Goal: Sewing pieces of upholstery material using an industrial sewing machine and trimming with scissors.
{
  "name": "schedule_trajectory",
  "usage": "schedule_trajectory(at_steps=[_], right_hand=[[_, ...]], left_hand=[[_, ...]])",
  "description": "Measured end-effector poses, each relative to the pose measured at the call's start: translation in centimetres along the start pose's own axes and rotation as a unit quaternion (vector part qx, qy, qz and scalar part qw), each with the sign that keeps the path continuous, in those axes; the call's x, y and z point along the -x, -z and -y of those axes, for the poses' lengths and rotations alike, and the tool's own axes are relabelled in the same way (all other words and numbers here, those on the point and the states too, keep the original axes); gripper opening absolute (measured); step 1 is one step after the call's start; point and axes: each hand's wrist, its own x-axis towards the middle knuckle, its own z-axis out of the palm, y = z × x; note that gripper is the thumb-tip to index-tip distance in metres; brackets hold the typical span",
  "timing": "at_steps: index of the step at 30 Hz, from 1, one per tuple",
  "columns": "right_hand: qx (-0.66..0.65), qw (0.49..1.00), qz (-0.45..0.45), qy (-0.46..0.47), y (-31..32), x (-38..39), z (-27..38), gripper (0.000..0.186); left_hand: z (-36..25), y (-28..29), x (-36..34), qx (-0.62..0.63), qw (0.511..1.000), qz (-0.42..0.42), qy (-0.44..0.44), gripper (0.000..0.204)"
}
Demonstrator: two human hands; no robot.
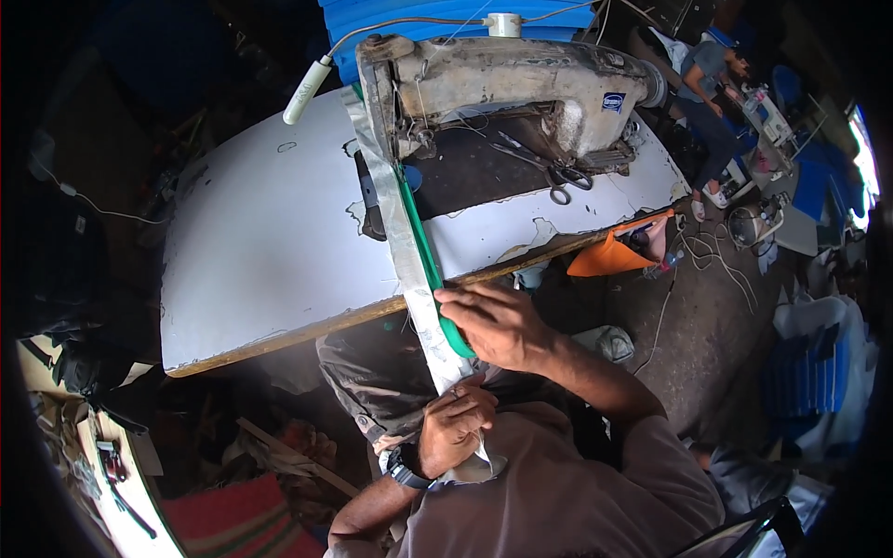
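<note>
A long silvery-white strip [406,253] runs from beneath the sewing machine's [502,79] needle end, over the table edge, down to my lap. Along its right side lies a narrow green band [423,232], curling over near my right hand. My left hand [456,423], with a watch on the wrist, is closed around the strip's lower end, whose crumpled tail hangs below the fingers. Higher up, my right hand [498,325] pinches the green band against the strip's edge, fingers bent and thumb partly hidden.
Black-handled scissors [549,169] lie on the machine bed. The white tabletop [251,242] has chipped edges. An orange pouch [619,251] hangs under its right side. A white cable-hung lamp or switch [307,90] dangles by the machine. Another person [702,88] sits at a machine far right.
</note>
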Motion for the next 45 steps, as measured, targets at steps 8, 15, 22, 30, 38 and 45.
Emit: schedule_trajectory(at_steps=[8,15,22,30,38,45], right_hand=[[0.032,0.997,0.063,0.006,-0.7,1.7,-0.4,0.034],[0.063,0.992,0.113,-0.001,-1.1,3.2,-0.6,0.032],[0.048,0.995,0.085,0.020,-1.1,4.0,-0.4,0.035],[0.011,0.996,0.088,-0.020,-0.9,3.2,1.2,0.033],[-0.014,0.992,0.117,-0.040,0.3,2.5,1.1,0.035],[-0.012,0.993,0.113,-0.036,0.2,1.7,0.4,0.040]], left_hand=[[-0.2,0.2,-0.2,-0.016,1.000,0.005,-0.003,0.023],[-0.9,1.1,-0.7,0.019,1.000,-0.019,-0.013,0.022],[-2.2,4.1,-2.4,-0.053,0.997,0.045,0.015,0.024],[10.6,18.7,-22.1,-0.369,0.925,-0.081,-0.034,0.017],[16.5,18.2,-28.0,-0.429,0.900,-0.020,0.071,0.028],[16.9,17.4,-27.7,-0.475,0.877,-0.066,0.031,0.026]])
